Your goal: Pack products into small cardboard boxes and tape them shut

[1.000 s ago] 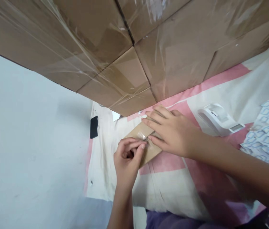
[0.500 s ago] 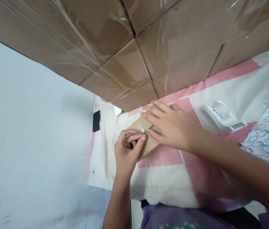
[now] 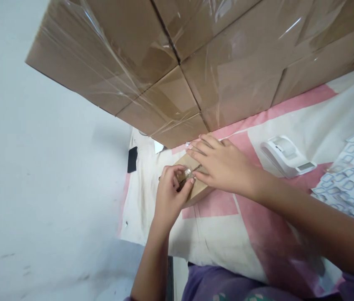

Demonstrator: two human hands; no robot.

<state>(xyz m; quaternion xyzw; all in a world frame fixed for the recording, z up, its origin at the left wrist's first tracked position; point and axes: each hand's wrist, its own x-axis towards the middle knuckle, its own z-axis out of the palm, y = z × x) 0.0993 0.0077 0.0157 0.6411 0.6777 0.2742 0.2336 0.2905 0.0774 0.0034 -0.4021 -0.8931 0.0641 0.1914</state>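
A small brown cardboard box [image 3: 199, 190] lies on the cloth between my hands, with a dark seam running along its top. My left hand [image 3: 169, 192] is at the box's near left end, its thumb and fingers closed around a crinkled bit of clear tape [image 3: 188, 172] over the seam. Across the far right part of the box lies my right hand [image 3: 227, 165], palm down with fingers stretched out. Its thumb points toward the tape and almost meets my left fingertips. Part of the box top is hidden under both hands.
Large cartons [image 3: 177, 92] wrapped in clear film stand behind the box. To the right are a white device [image 3: 286, 155] with a small display and sheets [image 3: 352, 175] printed with blue outlines. A black flat object [image 3: 132, 159] lies by the pale wall [image 3: 54, 167] at left.
My left hand has opened a little and turned at the tape, so more of the seam shows. The right hand stays on the box. The whole view has shifted slightly.
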